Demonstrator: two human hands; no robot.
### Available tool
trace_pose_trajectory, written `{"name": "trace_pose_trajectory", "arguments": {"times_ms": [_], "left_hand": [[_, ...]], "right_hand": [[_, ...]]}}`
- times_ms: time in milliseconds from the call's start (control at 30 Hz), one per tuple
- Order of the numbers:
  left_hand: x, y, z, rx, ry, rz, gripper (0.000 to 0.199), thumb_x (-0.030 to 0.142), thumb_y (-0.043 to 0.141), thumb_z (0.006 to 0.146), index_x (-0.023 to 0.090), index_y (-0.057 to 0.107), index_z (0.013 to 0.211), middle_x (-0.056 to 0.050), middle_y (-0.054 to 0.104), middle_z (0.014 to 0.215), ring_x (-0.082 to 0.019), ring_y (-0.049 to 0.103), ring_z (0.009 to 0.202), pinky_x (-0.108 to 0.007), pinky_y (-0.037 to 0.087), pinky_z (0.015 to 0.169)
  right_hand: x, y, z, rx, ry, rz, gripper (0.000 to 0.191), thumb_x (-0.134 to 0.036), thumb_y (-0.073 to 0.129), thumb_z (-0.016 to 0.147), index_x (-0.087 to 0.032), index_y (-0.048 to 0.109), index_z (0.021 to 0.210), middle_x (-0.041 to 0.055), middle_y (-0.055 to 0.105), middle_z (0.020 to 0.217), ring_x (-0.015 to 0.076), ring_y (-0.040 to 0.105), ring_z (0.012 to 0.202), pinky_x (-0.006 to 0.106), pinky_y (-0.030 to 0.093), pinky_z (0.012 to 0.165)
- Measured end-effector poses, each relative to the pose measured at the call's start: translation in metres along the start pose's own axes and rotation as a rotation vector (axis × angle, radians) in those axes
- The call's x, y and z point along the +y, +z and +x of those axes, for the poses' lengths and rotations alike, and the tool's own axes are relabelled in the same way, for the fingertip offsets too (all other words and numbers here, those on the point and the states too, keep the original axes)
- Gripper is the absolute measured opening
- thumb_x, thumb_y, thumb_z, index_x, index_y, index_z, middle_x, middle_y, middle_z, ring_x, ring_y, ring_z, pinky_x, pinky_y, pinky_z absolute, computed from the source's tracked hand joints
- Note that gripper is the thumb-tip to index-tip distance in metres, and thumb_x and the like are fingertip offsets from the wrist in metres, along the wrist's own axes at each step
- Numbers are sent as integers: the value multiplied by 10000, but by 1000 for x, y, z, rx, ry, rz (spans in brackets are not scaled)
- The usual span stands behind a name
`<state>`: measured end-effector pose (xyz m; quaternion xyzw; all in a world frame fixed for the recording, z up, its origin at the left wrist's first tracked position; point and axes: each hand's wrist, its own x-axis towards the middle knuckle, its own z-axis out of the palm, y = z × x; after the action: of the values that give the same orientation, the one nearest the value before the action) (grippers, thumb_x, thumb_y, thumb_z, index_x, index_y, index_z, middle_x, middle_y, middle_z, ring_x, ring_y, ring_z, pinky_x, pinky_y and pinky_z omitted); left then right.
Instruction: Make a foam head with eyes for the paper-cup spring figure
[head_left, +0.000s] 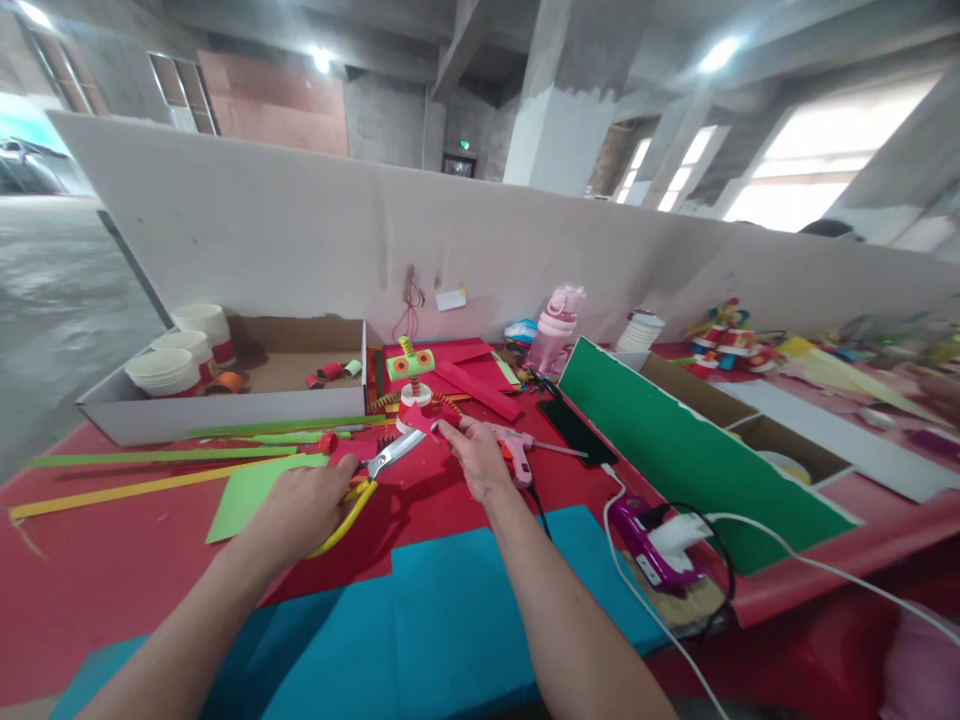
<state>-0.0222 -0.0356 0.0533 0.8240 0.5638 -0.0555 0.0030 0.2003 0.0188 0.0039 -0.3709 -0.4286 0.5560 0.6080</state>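
My left hand (304,508) is closed round the yellow handles of a pair of scissors (396,452), whose metal blades point up and to the right. Between finger and thumb, my right hand (474,455) pinches a piece of red paper (424,418) at the blade tips. Just behind stands a paper figure with a green tube head (411,365), orange round eyes and a white paper-cup body (415,397). Its coiled paper arms spread to the sides. To the right of my right hand lies a pink glue gun (516,455), partly hidden by that hand.
At the left, a white box (225,425) holds paper cups and small paper rolls. Green and yellow strips (150,487) lie before it. Rightward are a phone (576,434), a pink bottle (553,330), a green-sided box (690,455) and a purple power strip (652,545) with cables. Blue paper (450,620) covers the front.
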Motion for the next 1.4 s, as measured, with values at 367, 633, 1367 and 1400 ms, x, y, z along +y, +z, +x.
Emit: {"name": "trace_pose_trajectory", "arguments": {"times_ms": [367, 633, 1367, 1400], "left_hand": [[-2, 2, 0, -10, 14, 9, 255, 245, 342, 877, 171, 504, 1060, -143, 706, 867, -308, 674, 784, -327, 429, 585], [-3, 4, 1, -13, -2, 18, 264, 246, 357, 872, 173, 503, 1079, -139, 704, 888, -293, 674, 792, -311, 428, 593], [-1, 2, 1, -9, -13, 0, 300, 302, 330, 895, 160, 518, 1080, -158, 692, 900, -306, 673, 798, -327, 431, 611], [-2, 2, 2, -5, -11, -4, 297, 299, 338, 891, 158, 519, 1080, -159, 691, 898, -303, 673, 795, -324, 431, 610]], "right_hand": [[-2, 2, -2, -3, 14, 12, 314, -420, 765, 649, -173, 711, 835, 29, 726, 781, 162, 651, 748, 284, 473, 734], [-3, 1, -2, -5, 9, 8, 291, -410, 762, 657, -175, 706, 819, 19, 726, 773, 150, 644, 720, 284, 468, 741], [-11, 2, -5, -45, 32, 10, 282, -365, 756, 650, -185, 717, 863, 21, 732, 794, 178, 645, 759, 300, 475, 734], [-10, 2, -4, -52, 27, 15, 281, -368, 756, 650, -186, 719, 861, 24, 734, 809, 179, 648, 770, 303, 475, 746]]}}
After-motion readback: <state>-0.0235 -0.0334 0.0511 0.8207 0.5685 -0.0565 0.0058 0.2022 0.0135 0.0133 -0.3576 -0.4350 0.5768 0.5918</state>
